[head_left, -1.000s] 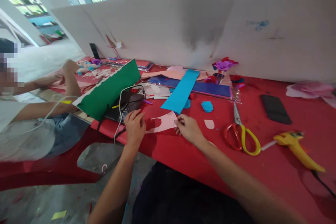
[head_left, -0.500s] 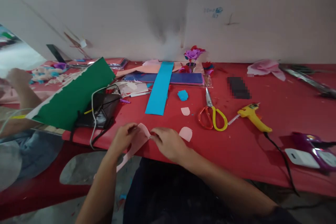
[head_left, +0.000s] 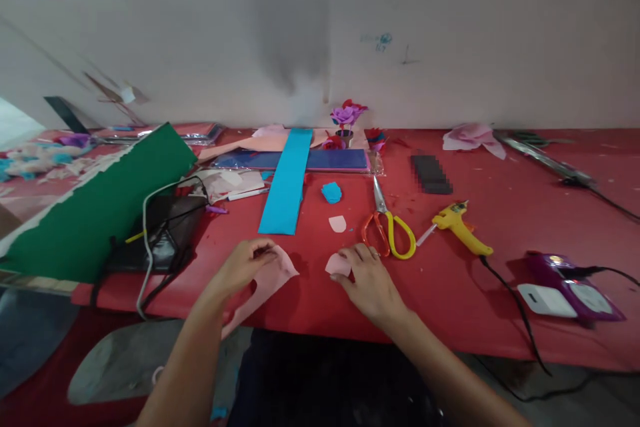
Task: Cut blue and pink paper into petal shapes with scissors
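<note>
A long pink paper strip point(head_left: 270, 280) hangs over the table's front edge, pinched in my left hand point(head_left: 245, 268). To the right, my right hand point(head_left: 367, 279) has its thumb and fingers on a small rounded pink piece point(head_left: 339, 265) at the table surface. Another small pink piece point(head_left: 338, 223) lies just beyond it, and a stack of small blue pieces point(head_left: 331, 192) sits farther back. Scissors point(head_left: 387, 220) with one red and one yellow handle lie open beyond my right hand.
A long blue strip point(head_left: 287, 183) crosses dark blue packs. Green sheet point(head_left: 105, 213), black pouch point(head_left: 167, 227) and white cable are at left. Paper flowers point(head_left: 347, 117) stand at the back. A yellow glue gun point(head_left: 457, 225), its cord and a purple power strip point(head_left: 580, 287) occupy the right.
My right hand has left the pink strip and moved right to the small rounded pink piece. My left hand still holds the strip. The view has shifted right, and the other person's arm has mostly left it.
</note>
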`<state>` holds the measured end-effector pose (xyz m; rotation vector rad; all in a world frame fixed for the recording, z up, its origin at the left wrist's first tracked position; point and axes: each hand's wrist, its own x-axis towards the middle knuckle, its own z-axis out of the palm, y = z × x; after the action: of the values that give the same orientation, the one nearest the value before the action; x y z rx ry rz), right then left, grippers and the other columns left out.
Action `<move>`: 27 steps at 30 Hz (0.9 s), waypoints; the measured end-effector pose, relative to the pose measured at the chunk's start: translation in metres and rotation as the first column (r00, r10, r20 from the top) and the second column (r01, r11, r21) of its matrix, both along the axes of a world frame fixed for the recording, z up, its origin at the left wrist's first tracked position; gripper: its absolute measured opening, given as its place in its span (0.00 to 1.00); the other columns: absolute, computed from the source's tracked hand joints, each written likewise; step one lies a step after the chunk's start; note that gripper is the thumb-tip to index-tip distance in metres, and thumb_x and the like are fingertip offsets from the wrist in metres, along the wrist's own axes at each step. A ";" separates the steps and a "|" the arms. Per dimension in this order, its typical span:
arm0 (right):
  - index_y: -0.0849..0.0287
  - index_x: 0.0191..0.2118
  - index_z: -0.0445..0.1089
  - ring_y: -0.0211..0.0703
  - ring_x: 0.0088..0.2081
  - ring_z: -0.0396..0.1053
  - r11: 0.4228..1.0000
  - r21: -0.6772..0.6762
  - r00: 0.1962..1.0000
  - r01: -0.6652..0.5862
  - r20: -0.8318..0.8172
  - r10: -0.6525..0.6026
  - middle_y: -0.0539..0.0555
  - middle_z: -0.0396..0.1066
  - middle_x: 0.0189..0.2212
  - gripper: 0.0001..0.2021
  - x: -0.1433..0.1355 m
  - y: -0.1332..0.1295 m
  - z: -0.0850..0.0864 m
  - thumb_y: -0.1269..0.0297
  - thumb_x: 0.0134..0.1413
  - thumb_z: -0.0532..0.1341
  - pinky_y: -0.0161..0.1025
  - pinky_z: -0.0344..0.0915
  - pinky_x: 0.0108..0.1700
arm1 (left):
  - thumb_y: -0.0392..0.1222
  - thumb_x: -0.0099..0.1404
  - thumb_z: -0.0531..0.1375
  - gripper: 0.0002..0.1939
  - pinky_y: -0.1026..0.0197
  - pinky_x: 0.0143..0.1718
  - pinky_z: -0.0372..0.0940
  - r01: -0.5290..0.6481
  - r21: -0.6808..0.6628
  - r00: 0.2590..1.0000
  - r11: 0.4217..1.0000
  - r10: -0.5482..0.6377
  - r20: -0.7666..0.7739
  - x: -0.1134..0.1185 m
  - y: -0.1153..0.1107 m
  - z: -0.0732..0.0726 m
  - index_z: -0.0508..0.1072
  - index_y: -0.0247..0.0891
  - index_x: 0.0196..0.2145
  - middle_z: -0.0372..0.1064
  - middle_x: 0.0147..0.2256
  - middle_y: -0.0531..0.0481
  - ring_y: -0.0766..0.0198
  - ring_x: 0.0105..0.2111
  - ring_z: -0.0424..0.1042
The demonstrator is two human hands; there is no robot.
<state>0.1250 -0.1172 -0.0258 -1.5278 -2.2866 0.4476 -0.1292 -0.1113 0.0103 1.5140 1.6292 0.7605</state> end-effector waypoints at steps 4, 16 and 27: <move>0.59 0.44 0.71 0.54 0.42 0.66 0.999 0.028 0.998 -0.030 0.053 0.029 0.59 0.70 0.39 0.11 0.000 0.017 0.006 0.61 0.57 0.62 0.48 0.64 0.45 | 0.36 0.60 0.52 0.13 0.56 0.42 0.60 0.304 0.084 0.908 0.949 -0.262 -0.327 0.007 0.013 0.009 0.76 0.42 0.29 0.75 0.34 0.48 0.56 0.38 0.70; 0.56 0.55 0.64 0.42 0.34 0.73 0.905 -0.331 0.886 -0.267 -0.454 0.095 0.54 0.75 0.41 0.26 -0.008 0.040 0.028 0.68 0.48 0.65 0.37 0.67 0.37 | 0.31 0.63 0.52 0.15 0.44 0.55 0.47 0.645 0.216 0.633 0.733 -0.356 -0.687 0.049 0.005 0.008 0.71 0.43 0.44 0.72 0.36 0.48 0.56 0.43 0.65; 0.59 0.37 0.67 0.38 0.29 0.71 0.833 -0.502 0.434 -0.234 -0.820 -0.373 0.50 0.73 0.30 0.08 -0.024 0.038 0.016 0.63 0.50 0.61 0.36 0.69 0.36 | 0.48 0.56 0.64 0.27 0.55 0.43 0.65 -0.447 0.160 0.831 0.880 0.342 0.439 0.072 -0.023 -0.016 0.65 0.41 0.52 0.69 0.47 0.42 0.57 0.43 0.71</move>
<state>0.1007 -0.0790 -0.0102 -1.0824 -1.2059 1.5915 -0.0573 -0.1344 -0.0056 1.0835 1.5838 1.4629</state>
